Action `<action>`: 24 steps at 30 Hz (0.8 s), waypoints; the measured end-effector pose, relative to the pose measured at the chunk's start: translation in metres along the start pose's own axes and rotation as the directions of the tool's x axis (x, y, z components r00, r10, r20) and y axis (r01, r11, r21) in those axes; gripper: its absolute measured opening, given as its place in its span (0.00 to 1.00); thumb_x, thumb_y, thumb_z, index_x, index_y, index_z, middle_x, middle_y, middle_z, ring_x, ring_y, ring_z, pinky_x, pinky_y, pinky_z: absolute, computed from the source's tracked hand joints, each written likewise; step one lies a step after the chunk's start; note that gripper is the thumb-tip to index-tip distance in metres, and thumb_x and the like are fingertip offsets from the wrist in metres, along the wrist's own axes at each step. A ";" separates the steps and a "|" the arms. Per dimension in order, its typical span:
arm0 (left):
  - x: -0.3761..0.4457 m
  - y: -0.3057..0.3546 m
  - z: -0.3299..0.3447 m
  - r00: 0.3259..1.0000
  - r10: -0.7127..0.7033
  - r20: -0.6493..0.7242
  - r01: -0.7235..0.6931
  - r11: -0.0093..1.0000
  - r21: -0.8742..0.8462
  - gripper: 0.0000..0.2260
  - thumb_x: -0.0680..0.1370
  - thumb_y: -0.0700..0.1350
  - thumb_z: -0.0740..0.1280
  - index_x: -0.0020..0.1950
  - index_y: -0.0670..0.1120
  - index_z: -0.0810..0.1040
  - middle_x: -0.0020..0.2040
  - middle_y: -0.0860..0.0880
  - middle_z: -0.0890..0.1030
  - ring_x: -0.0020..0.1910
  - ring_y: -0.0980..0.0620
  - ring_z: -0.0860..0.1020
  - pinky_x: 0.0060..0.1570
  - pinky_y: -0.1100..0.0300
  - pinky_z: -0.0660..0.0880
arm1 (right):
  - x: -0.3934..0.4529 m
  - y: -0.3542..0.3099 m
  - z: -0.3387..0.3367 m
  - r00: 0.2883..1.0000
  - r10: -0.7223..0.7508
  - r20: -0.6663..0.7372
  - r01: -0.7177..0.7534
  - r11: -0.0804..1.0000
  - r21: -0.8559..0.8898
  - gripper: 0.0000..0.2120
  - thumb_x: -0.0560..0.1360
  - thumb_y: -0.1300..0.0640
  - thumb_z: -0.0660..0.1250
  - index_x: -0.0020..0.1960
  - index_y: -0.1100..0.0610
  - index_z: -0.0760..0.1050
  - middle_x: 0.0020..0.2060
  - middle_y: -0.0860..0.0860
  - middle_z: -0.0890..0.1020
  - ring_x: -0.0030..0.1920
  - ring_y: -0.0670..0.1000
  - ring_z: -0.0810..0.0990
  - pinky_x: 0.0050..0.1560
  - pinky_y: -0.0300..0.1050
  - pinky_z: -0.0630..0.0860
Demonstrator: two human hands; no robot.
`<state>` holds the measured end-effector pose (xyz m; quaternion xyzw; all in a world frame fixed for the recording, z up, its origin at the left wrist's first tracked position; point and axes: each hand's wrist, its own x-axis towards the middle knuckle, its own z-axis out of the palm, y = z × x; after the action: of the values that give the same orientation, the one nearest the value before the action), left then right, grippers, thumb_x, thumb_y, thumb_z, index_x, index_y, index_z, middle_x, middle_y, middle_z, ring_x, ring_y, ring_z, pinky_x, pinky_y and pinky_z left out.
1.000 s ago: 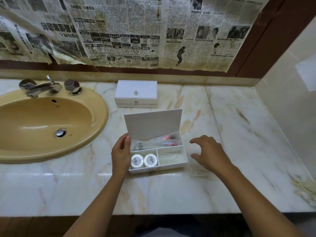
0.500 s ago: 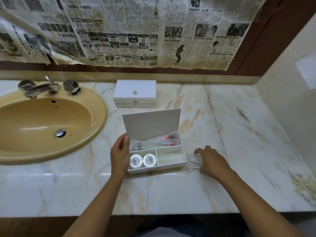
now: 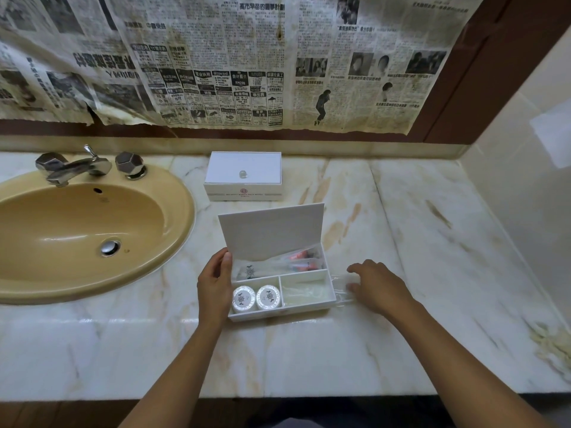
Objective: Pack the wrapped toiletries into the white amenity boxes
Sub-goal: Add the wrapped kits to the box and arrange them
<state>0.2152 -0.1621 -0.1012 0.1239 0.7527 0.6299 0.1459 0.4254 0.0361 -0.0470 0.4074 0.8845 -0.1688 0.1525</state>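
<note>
– What changed?
– The right hand (image 3: 375, 287) was up in the air a moment ago. Now it is down on a clear packet (image 3: 341, 285) just right of the open box (image 3: 278, 273), fingers bent over it. I can't tell if it grips yet.
– And the left hand (image 3: 214, 284)?
– It still holds the box's left side.
– So?
– The packet likely goes in next.
– Around it?
– A marble counter (image 3: 309, 359), a closed box (image 3: 243, 176) farther back, a yellow sink (image 3: 77, 230) on the left, newspaper (image 3: 216, 63) on the wall.
</note>
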 end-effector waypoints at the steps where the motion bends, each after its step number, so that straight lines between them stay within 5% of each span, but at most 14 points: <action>1: 0.000 0.000 0.000 1.000 0.001 -0.003 -0.001 1.000 0.000 0.13 0.81 0.46 0.63 0.62 0.43 0.79 0.57 0.51 0.81 0.54 0.62 0.78 0.50 0.78 0.71 | 0.001 -0.001 0.001 1.000 0.000 -0.006 0.000 1.000 0.001 0.18 0.80 0.51 0.59 0.70 0.47 0.68 0.64 0.49 0.73 0.65 0.51 0.68 0.58 0.46 0.69; 7: 0.000 0.001 0.000 1.000 -0.001 -0.001 0.001 1.000 0.008 0.13 0.82 0.46 0.63 0.63 0.43 0.79 0.57 0.51 0.81 0.55 0.61 0.78 0.51 0.78 0.71 | 0.002 -0.003 0.006 0.998 0.015 -0.065 -0.016 1.000 -0.014 0.20 0.75 0.67 0.56 0.60 0.51 0.77 0.56 0.51 0.79 0.59 0.53 0.73 0.51 0.44 0.71; 15: 0.000 0.001 0.000 1.000 0.000 0.003 0.000 1.000 0.005 0.12 0.81 0.45 0.63 0.62 0.43 0.79 0.56 0.51 0.81 0.52 0.67 0.77 0.49 0.79 0.70 | 0.003 -0.006 -0.001 0.984 0.070 -0.162 -0.066 0.997 0.030 0.12 0.72 0.65 0.58 0.45 0.54 0.77 0.43 0.51 0.80 0.42 0.53 0.77 0.37 0.40 0.66; 18: 0.001 -0.001 -0.001 1.000 0.005 0.011 -0.005 1.000 0.012 0.13 0.81 0.47 0.63 0.63 0.43 0.79 0.57 0.52 0.81 0.55 0.62 0.78 0.51 0.78 0.70 | 0.001 -0.007 -0.005 0.973 0.070 -0.219 -0.056 0.996 0.072 0.07 0.71 0.64 0.60 0.38 0.54 0.73 0.37 0.49 0.79 0.38 0.52 0.76 0.34 0.41 0.66; 24: 0.002 -0.002 -0.001 1.000 0.005 0.016 -0.005 1.000 0.012 0.13 0.81 0.47 0.63 0.62 0.45 0.79 0.58 0.53 0.82 0.58 0.60 0.78 0.52 0.77 0.70 | -0.006 -0.022 -0.021 0.920 0.002 -0.392 0.062 0.987 0.150 0.05 0.74 0.61 0.63 0.44 0.57 0.78 0.42 0.50 0.77 0.39 0.50 0.75 0.36 0.41 0.68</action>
<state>0.2128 -0.1627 -0.1026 0.1316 0.7549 0.6249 0.1495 0.4099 0.0274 -0.0218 0.4302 0.8869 -0.1566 -0.0623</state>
